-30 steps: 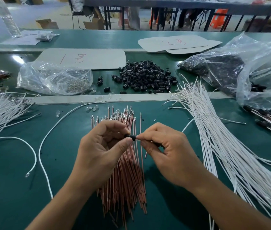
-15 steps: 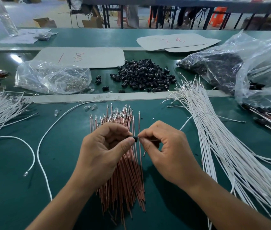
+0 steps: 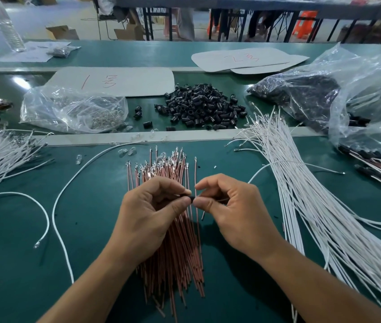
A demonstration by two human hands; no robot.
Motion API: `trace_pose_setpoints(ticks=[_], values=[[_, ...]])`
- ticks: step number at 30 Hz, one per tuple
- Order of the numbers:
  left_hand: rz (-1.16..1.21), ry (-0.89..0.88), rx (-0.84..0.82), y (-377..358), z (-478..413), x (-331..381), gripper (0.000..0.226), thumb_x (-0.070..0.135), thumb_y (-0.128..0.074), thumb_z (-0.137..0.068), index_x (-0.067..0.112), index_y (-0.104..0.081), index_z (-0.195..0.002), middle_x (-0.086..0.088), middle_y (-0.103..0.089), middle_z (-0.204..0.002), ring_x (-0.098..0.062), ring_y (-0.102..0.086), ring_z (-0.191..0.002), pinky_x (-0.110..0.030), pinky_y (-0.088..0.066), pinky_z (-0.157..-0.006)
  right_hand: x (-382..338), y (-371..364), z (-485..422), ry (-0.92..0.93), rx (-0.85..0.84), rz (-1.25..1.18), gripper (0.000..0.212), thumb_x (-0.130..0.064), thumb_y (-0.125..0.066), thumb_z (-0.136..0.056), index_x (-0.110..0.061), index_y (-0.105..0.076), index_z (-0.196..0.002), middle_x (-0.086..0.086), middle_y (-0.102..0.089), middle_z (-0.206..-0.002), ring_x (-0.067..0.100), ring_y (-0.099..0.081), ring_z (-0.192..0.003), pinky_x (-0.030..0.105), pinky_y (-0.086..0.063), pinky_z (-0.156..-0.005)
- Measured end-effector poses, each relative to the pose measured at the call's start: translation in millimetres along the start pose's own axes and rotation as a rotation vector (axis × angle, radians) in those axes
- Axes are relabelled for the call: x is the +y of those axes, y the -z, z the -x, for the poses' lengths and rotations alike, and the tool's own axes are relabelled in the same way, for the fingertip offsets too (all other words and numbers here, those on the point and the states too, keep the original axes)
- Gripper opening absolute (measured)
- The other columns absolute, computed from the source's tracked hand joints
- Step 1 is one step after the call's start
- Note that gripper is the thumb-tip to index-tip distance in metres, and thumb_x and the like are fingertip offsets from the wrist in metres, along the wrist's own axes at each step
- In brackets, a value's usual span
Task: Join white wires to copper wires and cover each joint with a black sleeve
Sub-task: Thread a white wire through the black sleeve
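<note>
The green table (image 3: 21, 264) spreads under the grip on every side, and the frame cuts off its near edge. Right of the grip lies a long bundle of white wires (image 3: 313, 217), whose near ends run out of view. Beyond and right of that bundle, crumpled clear bags (image 3: 359, 94) hold dark contents too blurred to name. Directly beneath the grip the copper wires (image 3: 175, 264) lie in a pile with their tipped ends pointing away from the person, and both hands cover its middle. Beyond the grip, past a pale strip, sits a heap (image 3: 203, 108) of loose black sleeves. Left of the heap is a small bag (image 3: 68, 110) with glinting bits inside that are hard to make out. A loose wire (image 3: 58, 206), white, curves across the table left of the grip. The left hand (image 3: 147, 220) and right hand (image 3: 236, 213) meet just above the pile, fingers curled. Each pinches one end of a single sleeve (image 3: 188, 197) between thumb and forefinger. The fingertips hide most of the sleeve, and any joint inside it cannot be seen. A thin wire runs back under the right hand's curled fingers, its colour unclear.
</note>
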State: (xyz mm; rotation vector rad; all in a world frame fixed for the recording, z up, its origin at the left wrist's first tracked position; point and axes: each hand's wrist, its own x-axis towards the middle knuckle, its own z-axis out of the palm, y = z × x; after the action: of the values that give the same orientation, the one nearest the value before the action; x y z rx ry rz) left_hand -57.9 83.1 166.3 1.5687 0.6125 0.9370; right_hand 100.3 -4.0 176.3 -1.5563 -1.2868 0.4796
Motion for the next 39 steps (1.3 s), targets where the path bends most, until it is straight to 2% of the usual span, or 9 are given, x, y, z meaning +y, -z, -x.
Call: trace_pose_setpoints(ticks=[5, 11, 17, 20, 25, 27, 29, 33, 39], values=[[-0.002, -0.006, 0.049, 3, 0, 3, 0.021, 0.013, -0.080, -0.072, 0.011, -0.071, -0.091, -0.006, -0.076, -0.092, -0.017, -0.074, -0.085, -0.020, -0.057, -0.076, -2, 5, -1, 0.046, -0.127, 0.004, 0.022, -0.026, -0.077, -0.088, -0.021, -0.075, -0.109, -0.011, -0.072, -0.094, 0.009, -0.069, -0.092, 0.020, -0.054, -0.082], [-0.093, 0.039, -0.023, 8, 2, 9, 0.012, 0.016, -0.073, -0.080, 0.020, -0.076, -0.091, -0.003, -0.077, -0.093, -0.023, -0.074, -0.090, -0.036, -0.060, -0.087, -2, 7, -4, 0.103, -0.144, 0.079, 0.006, -0.017, -0.069, -0.095, -0.019, -0.071, -0.101, -0.011, -0.064, -0.090, 0.012, -0.061, -0.086, 0.018, -0.046, -0.077], [-0.364, -0.106, -0.010, 7, 5, 10, 0.010, 0.013, -0.072, -0.087, 0.024, -0.072, -0.087, 0.005, -0.072, -0.084, -0.014, -0.067, -0.076, -0.025, -0.056, -0.066, -5, 5, -3, 0.255, -0.150, 0.192, 0.009, -0.014, -0.073, -0.092, -0.013, -0.072, -0.101, -0.006, -0.065, -0.093, 0.008, -0.061, -0.087, 0.016, -0.047, -0.079], [-0.383, -0.112, 0.180, 32, -4, 13, 0.016, 0.011, -0.072, -0.089, 0.027, -0.071, -0.087, 0.006, -0.071, -0.081, -0.009, -0.063, -0.067, -0.017, -0.052, -0.059, -1, 18, -10, 0.267, -0.026, 0.312, 0.007, -0.007, -0.073, -0.090, -0.009, -0.072, -0.097, -0.003, -0.065, -0.091, 0.006, -0.059, -0.082, 0.018, -0.048, -0.077], [-0.577, 0.111, 0.705, 108, -17, 13, 0.012, 0.042, -0.061, -0.084, 0.037, -0.065, -0.094, 0.004, -0.069, -0.092, -0.029, -0.065, -0.091, -0.045, -0.055, -0.087, 7, 44, -22, 0.276, 0.175, 0.448, 0.013, 0.001, -0.077, -0.085, -0.005, -0.073, -0.095, 0.001, -0.066, -0.091, 0.014, -0.060, -0.080, 0.026, -0.051, -0.076], [-0.887, 0.033, 0.667, 97, -11, 12, 0.031, 0.040, -0.057, -0.085, 0.030, -0.060, -0.115, -0.009, -0.061, -0.120, -0.034, -0.054, -0.116, -0.050, -0.042, -0.106, 7, 41, -20, 0.323, 0.147, 0.453, 0.012, -0.002, -0.078, -0.085, -0.006, -0.074, -0.095, 0.000, -0.067, -0.091, 0.015, -0.061, -0.080, 0.029, -0.052, -0.076], [-1.019, -0.187, 0.434, 64, -4, 17, 0.043, 0.037, -0.054, -0.092, 0.018, -0.055, -0.130, -0.010, -0.055, -0.134, -0.029, -0.047, -0.127, -0.041, -0.034, -0.108, 4, 29, -15, 0.394, 0.069, 0.412, 0.011, -0.006, -0.077, -0.087, -0.005, -0.074, -0.097, 0.001, -0.067, -0.093, 0.018, -0.062, -0.081, 0.036, -0.054, -0.075], [-0.762, -0.297, -0.056, 1, 9, 24, 0.039, 0.043, -0.054, -0.098, 0.019, -0.063, -0.128, 0.016, -0.065, -0.110, 0.001, -0.060, -0.095, -0.016, -0.049, -0.080, -2, 7, -7, 0.538, -0.052, 0.358, 0.017, -0.011, -0.074, -0.092, -0.002, -0.074, -0.107, 0.004, -0.069, -0.102, 0.022, -0.063, -0.088, 0.037, -0.055, -0.078], [-0.491, -0.079, 0.115, 19, 5, 15, 0.012, 0.024, -0.068, -0.092, 0.032, -0.072, -0.100, 0.013, -0.071, -0.082, -0.010, -0.066, -0.072, -0.025, -0.054, -0.064, -10, 24, -5, 0.431, -0.109, 0.326, 0.030, -0.024, -0.075, -0.089, -0.021, -0.061, -0.115, -0.007, -0.052, -0.121, 0.009, -0.051, -0.114, 0.021, -0.044, -0.096]])
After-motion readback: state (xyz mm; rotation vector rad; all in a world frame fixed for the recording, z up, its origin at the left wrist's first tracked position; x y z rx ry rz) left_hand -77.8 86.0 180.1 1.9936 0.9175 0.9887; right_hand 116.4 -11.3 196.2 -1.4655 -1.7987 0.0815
